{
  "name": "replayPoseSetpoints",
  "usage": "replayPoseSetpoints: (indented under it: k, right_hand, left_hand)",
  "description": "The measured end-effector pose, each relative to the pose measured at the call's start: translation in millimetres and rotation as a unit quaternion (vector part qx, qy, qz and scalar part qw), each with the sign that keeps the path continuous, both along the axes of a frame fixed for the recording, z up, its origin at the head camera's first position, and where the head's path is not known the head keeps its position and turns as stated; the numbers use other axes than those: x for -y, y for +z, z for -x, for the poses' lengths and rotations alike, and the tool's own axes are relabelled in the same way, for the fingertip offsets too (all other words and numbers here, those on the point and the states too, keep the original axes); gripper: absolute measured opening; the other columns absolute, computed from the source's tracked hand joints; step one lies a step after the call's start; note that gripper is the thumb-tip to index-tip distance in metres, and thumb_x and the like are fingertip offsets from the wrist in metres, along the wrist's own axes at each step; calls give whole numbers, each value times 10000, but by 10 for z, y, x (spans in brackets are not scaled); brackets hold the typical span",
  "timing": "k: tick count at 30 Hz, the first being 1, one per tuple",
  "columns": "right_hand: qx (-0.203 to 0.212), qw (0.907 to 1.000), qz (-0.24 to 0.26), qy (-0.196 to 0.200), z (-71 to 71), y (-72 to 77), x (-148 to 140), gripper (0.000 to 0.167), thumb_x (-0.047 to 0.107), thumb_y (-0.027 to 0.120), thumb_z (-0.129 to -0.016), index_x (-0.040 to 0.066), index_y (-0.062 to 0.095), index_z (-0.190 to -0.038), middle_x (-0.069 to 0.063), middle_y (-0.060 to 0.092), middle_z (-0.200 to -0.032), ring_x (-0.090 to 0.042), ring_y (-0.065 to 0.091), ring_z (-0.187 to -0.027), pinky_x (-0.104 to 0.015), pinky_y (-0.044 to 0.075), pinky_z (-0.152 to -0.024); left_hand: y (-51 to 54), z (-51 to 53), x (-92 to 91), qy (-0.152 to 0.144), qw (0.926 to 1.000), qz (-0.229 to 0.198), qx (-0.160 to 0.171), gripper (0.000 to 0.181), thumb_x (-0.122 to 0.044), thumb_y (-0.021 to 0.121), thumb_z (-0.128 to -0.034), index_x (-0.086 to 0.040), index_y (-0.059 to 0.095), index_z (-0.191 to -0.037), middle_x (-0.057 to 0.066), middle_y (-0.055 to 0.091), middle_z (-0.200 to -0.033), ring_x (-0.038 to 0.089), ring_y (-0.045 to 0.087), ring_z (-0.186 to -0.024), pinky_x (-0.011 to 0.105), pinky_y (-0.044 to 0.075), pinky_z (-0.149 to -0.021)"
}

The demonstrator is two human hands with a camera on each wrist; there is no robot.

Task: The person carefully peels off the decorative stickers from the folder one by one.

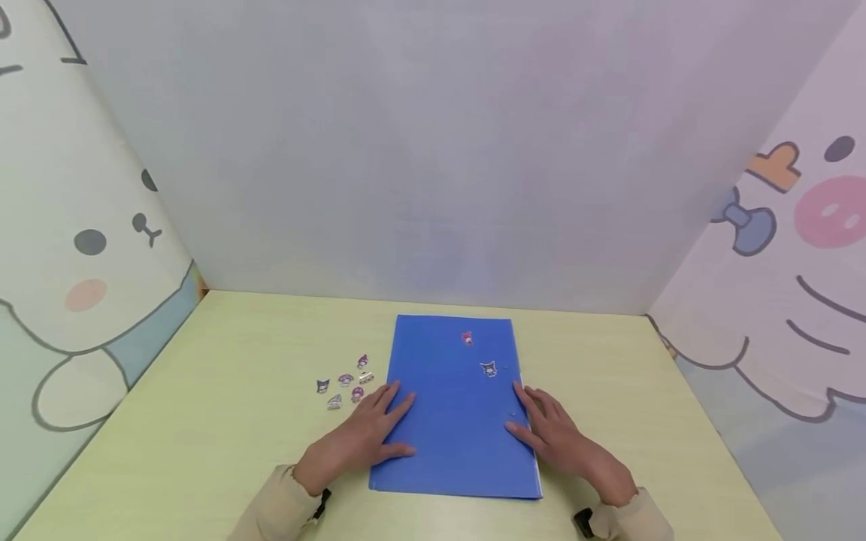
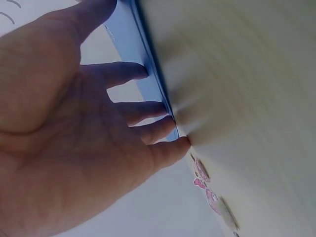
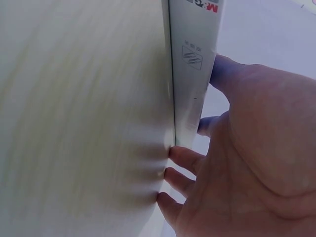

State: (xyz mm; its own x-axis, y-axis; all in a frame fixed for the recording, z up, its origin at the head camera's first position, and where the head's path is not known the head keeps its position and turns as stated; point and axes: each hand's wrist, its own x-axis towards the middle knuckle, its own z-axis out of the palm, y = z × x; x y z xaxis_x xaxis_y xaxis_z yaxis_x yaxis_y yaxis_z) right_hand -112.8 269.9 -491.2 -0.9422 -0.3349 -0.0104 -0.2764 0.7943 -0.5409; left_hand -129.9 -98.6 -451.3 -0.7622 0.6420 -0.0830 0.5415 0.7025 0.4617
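Note:
A blue file folder [image 1: 453, 421] lies closed on the table, its long sides running away from me. Two small cartoon stickers sit on its far right part: a pink one [image 1: 467, 338] and a dark-eared one [image 1: 489, 369]. My left hand [image 1: 368, 430] rests with spread fingers on the folder's left edge. On the opposite edge lies my right hand [image 1: 556, 438], thumb and index finger on the cover. In the right wrist view, its other fingertips touch the table beside the white printed spine [image 3: 190, 74]. Neither hand grips anything.
Several loose cartoon stickers [image 1: 346, 380] lie on the pale yellow table [image 1: 237, 421], just left of the folder. A plain pale wall [image 1: 433, 150] stands behind the table. Panels with cartoon animals flank it on the left [image 1: 88, 300] and right [image 1: 778, 300].

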Motion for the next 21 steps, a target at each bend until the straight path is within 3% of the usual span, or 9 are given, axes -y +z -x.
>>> replayPoseSetpoints:
  k: [21]
  right_hand:
    - [-326,9994,-49,47,-12,24,7,711,427,505,-1075,5,275,-1600,-281,344,-1540,-505,323,-1395,-722,284,-1075]
  left_hand:
    - [40,-5,-27,-9,10000,-9,-19,803,-423,708,-963,34,400,-1546,340,261,-1605,510,254,-1483,689,254,-1145]
